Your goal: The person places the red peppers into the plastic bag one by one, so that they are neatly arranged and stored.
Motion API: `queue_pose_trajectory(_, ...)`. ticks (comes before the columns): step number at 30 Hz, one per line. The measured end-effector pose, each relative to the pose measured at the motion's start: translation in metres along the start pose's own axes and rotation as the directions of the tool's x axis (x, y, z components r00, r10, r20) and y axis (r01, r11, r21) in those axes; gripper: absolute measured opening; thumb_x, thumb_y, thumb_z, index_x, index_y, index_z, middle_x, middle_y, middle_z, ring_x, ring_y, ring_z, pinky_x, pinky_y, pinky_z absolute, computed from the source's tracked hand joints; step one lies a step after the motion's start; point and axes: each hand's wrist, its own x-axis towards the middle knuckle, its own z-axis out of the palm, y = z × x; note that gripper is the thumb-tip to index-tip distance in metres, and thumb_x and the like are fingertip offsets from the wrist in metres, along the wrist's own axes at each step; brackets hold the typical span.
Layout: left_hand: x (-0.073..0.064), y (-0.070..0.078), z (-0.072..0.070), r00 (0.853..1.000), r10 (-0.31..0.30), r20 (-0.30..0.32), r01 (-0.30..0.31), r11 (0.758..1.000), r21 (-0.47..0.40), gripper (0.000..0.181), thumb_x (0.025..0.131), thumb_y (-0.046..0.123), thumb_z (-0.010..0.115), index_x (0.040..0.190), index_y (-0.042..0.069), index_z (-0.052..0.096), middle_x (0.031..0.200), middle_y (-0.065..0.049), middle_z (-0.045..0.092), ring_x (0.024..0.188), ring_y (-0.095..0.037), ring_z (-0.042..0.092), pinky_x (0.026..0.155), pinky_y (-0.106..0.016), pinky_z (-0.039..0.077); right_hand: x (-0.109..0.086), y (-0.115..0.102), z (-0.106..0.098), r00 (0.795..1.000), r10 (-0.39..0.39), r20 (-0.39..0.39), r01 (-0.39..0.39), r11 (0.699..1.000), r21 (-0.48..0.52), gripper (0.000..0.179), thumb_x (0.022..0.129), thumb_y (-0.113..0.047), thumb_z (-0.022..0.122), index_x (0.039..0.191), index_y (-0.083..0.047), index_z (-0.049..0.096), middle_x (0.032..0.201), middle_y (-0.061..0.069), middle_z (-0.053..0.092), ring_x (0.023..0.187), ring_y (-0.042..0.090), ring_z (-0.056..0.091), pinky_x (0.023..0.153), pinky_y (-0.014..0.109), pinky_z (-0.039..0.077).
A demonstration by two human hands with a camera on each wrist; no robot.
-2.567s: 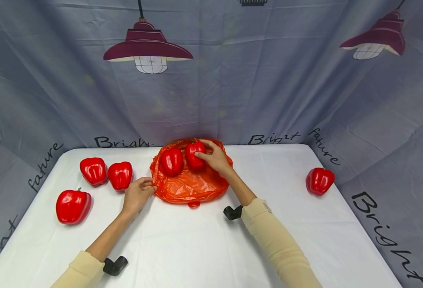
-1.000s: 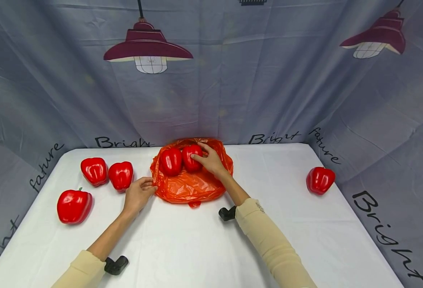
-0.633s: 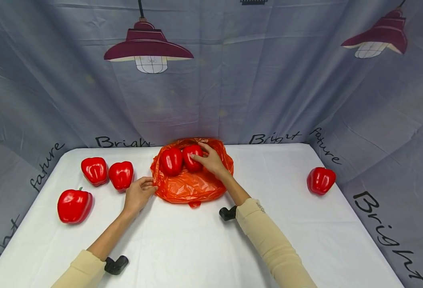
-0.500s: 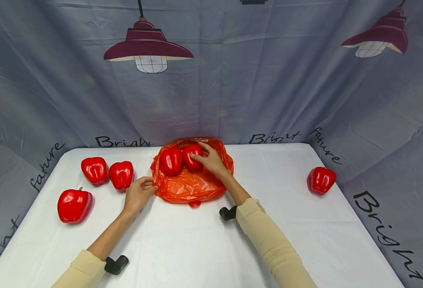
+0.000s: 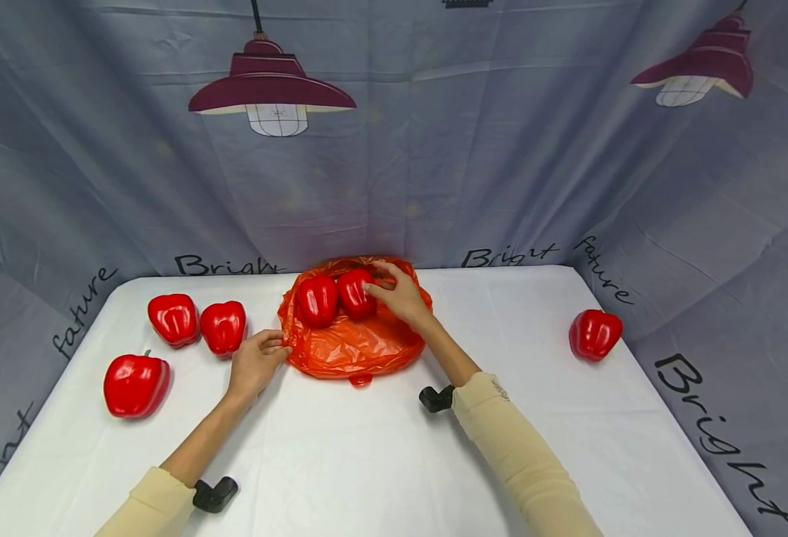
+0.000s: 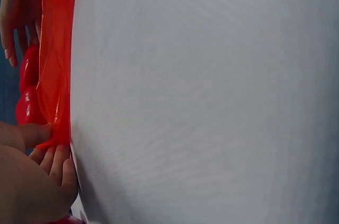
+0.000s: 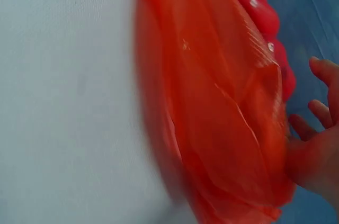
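Observation:
An orange plastic bag (image 5: 360, 356) lies at the back middle of the table, its mouth spread wide. Two glossy red bell peppers sit side by side in it, a left bell pepper (image 5: 317, 302) and a right bell pepper (image 5: 353, 297). My left hand (image 5: 256, 365) pinches the bag's left edge between thumb and fingers, as the left wrist view shows. Over the bag's right side, my right hand (image 5: 403, 297) is beside the right pepper with fingers spread. The right wrist view shows a gap between those fingers (image 7: 301, 127) and the peppers.
Left of the bag are three more red bell peppers: one far left (image 5: 174, 321), one nearer the left hand (image 5: 223, 328), one closer to the front (image 5: 136, 385). Another bell pepper (image 5: 595, 335) stands near the right edge of the white table (image 5: 340, 462). A grey printed curtain (image 5: 394, 149) hangs behind.
The right hand moved left with the right pepper, setting it against the left one, then let go and drew back slightly right. The left hand has kept its grip on the bag edge.

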Motion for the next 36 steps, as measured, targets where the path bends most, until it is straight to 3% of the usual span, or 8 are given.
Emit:
queue_pose_trajectory(8,0.000,0.001,0.000,1.000,0.011,-0.009,-0.011,1.000,0.004,0.029,0.091,0.002,0.069,0.119,-0.008,0.065,0.108,-0.024,0.069,0.099,-0.035,0.068,0.076,-0.020,0.056,-0.012,0.000,-0.025,0.996,-0.089,-0.022,0.089,0.996,-0.021,0.037,0.096,-0.014,0.069,0.131,-0.004,0.062,0.132,0.012,0.059,0.114,0.028,0.062,0.096,0.039,0.052)
queue_pose_trajectory(14,0.000,0.001,-0.001,1.000,-0.017,-0.004,0.017,1.000,-0.001,0.030,0.092,0.003,0.069,0.120,-0.007,0.065,0.110,-0.024,0.068,0.100,-0.035,0.067,0.078,-0.021,0.056,-0.025,-0.002,-0.047,0.994,-0.099,-0.056,0.101,0.994,0.045,0.038,0.098,-0.011,0.065,0.131,0.004,0.059,0.134,0.018,0.057,0.121,0.030,0.059,0.099,0.037,0.050)
queue_pose_trajectory(20,0.000,0.001,0.000,1.000,-0.003,-0.010,0.003,1.000,-0.009,0.029,0.092,0.002,0.069,0.119,-0.007,0.066,0.108,-0.023,0.069,0.099,-0.033,0.068,0.075,-0.018,0.056,-0.037,-0.001,-0.071,0.987,-0.135,-0.084,0.142,0.986,0.090,0.037,0.099,-0.007,0.062,0.131,0.009,0.057,0.134,0.026,0.056,0.122,0.034,0.057,0.100,0.034,0.049)
queue_pose_trajectory(29,0.000,-0.001,0.001,1.000,-0.005,-0.011,0.005,1.000,0.002,0.029,0.092,0.003,0.069,0.119,-0.007,0.066,0.108,-0.023,0.069,0.099,-0.033,0.068,0.073,-0.016,0.055,-0.061,-0.002,-0.117,0.971,-0.158,-0.178,0.163,0.986,0.015,0.035,0.099,-0.011,0.063,0.129,0.006,0.060,0.128,0.021,0.061,0.108,0.013,0.061,0.093,0.023,0.050)
queue_pose_trajectory(36,0.000,-0.002,0.001,1.000,-0.006,-0.013,0.006,1.000,-0.004,0.030,0.092,0.003,0.069,0.120,-0.006,0.066,0.108,-0.022,0.069,0.098,-0.031,0.067,0.070,-0.011,0.051,-0.082,0.005,-0.158,0.956,-0.177,-0.234,0.176,0.984,-0.025,0.036,0.098,-0.006,0.063,0.129,0.011,0.058,0.128,0.025,0.060,0.103,0.003,0.062,0.090,0.016,0.049)
